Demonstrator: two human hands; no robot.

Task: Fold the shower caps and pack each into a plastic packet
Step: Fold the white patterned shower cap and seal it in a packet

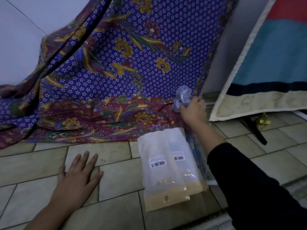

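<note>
Right hand is clamped on a crumpled shower cap at centre-right; the packets lie directly below it, long axes near-vertical; left hand rests flat, fingers spread, on the floor.

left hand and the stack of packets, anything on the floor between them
Nothing. In the head view, only bare floor tiles separate the flat left hand from the stack of packets.

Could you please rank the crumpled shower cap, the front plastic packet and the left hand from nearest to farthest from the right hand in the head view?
1. crumpled shower cap, gripped in the right hand.
2. front plastic packet, on the tiles below.
3. left hand, flat on the floor, far left.
</note>
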